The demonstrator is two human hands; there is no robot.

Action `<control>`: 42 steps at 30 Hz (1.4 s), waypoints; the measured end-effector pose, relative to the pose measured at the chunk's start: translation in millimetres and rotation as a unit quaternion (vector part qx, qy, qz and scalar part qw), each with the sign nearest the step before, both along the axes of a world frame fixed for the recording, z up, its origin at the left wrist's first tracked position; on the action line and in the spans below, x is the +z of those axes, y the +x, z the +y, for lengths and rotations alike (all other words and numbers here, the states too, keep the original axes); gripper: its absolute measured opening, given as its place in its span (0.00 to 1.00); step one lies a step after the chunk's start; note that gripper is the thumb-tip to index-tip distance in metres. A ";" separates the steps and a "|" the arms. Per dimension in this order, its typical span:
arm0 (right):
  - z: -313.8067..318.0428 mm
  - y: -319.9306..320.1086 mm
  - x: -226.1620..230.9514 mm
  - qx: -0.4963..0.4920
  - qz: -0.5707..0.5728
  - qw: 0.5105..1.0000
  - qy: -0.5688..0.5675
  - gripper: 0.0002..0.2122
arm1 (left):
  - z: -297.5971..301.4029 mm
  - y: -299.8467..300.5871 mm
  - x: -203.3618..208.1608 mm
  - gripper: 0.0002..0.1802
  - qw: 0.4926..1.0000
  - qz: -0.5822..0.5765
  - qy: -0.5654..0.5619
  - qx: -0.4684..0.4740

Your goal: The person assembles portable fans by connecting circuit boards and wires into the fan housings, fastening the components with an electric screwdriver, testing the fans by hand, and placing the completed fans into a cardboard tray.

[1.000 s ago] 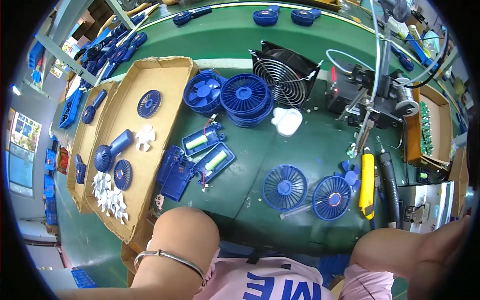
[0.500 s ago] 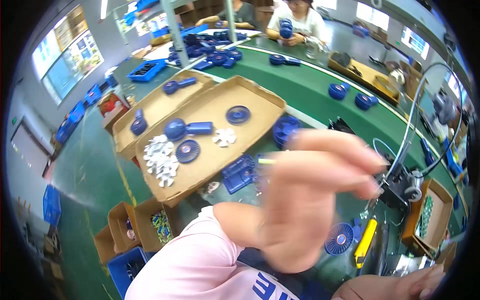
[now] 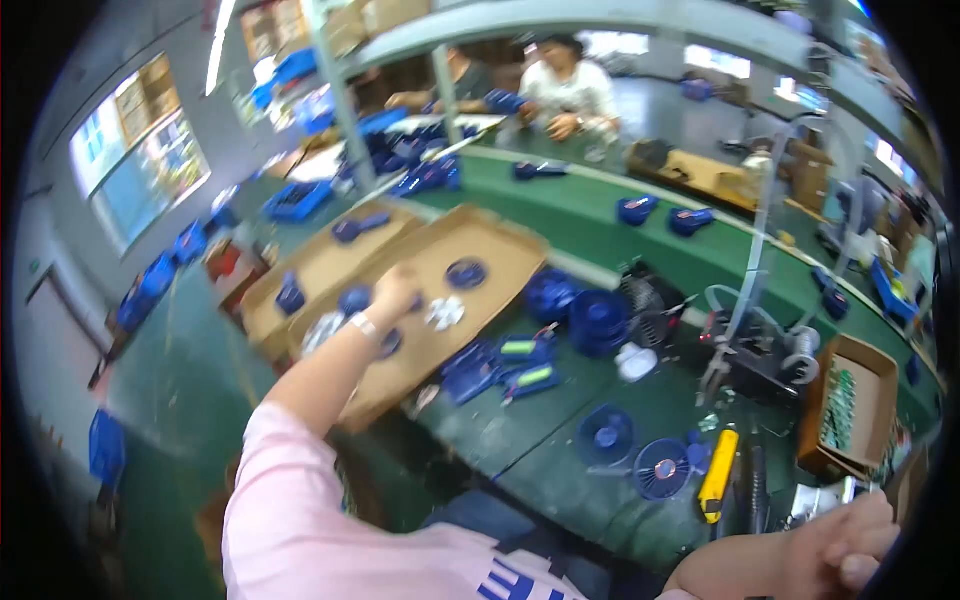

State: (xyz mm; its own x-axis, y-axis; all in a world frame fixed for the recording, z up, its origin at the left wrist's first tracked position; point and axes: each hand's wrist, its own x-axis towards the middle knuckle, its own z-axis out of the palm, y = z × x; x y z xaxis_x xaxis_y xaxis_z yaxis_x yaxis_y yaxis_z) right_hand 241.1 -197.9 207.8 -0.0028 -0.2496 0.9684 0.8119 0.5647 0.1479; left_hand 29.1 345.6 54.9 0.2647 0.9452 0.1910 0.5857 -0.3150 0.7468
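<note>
Left hand (image 3: pixel 398 290) reaches over a fan (image 3: pixel 355 299) in the tray (image 3: pixel 505 250) — whether it pinches it, I cannot tell. The right hand (image 3: pixel 862 535) curls well apart, its hold unclear. The fan looks joined, head to handle; its head points left, long axis apparently running rightward beneath the hand. Beyond, a blade (image 3: pixel 445 313), grille (image 3: pixel 465 273) and opened shells (image 3: pixel 470 372) lie loose — seemingly unassembled.

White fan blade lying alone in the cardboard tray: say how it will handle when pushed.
The white fan blade looks small and thin-petalled, so probably light; its separate petals might snag. Lying flat in the cardboard tray, it would likely slide rather than roll.
</note>
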 end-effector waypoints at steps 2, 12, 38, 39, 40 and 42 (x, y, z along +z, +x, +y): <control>17.2 -7.6 4.2 0.008 -0.026 1.000 -0.007 0.23 | 8.3 -32.0 -6.1 0.26 0.993 0.083 -0.052 0.064; 7.0 -20.4 -2.6 -0.118 0.050 0.989 -0.078 0.19 | 41.6 -53.3 -28.2 0.20 0.979 -0.001 -0.171 0.109; 3.2 -5.9 1.9 -0.043 -0.009 0.997 -0.063 0.25 | -327.8 95.2 3.5 0.22 0.680 -0.389 -0.399 -0.477; 1.8 -4.8 2.4 -0.047 -0.009 0.996 -0.072 0.25 | -327.6 93.6 0.0 0.22 0.682 -0.382 -0.393 -0.485; 0.6 -3.1 2.4 -0.048 -0.011 0.995 -0.083 0.26 | -328.0 93.0 -2.6 0.22 0.683 -0.377 -0.386 -0.493; 0.0 -0.7 2.7 -0.052 -0.008 0.995 -0.087 0.26 | -329.8 92.8 0.2 0.22 0.678 -0.380 -0.389 -0.494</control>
